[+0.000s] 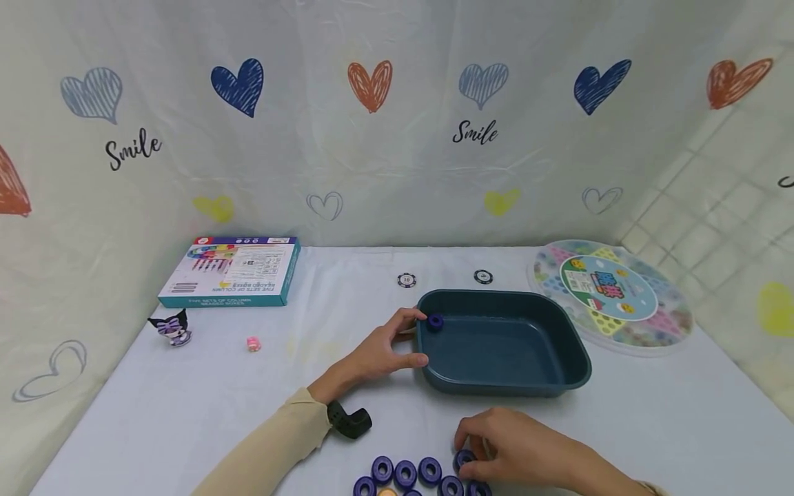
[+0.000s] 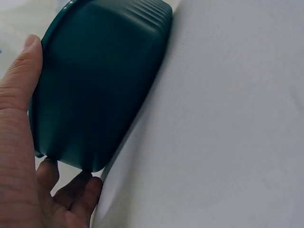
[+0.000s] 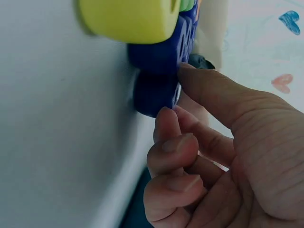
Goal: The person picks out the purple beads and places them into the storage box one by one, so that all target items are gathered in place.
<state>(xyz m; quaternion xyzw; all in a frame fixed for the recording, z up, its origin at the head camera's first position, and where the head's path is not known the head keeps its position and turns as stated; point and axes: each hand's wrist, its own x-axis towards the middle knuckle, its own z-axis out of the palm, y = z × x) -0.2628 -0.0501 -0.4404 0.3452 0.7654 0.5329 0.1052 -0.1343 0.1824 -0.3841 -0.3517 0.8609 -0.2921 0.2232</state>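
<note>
My left hand holds the left end of a dark teal plastic basin, thumb and fingers spread along its side. In the left wrist view the thumb lies on the rim, and the other fingers bend at the corner. One purple ring bead is in the basin's far left corner. At the table's front, my right hand pinches another purple ring bead between thumb and fingers. That bead touches or nearly touches its neighbours. Several more purple ring beads lie beside it.
Near the right hand sits a yellow piece. Behind the basin lie two poker chips and a round patterned case. On the left are a boxed bead set, a small figurine and a pink trinket.
</note>
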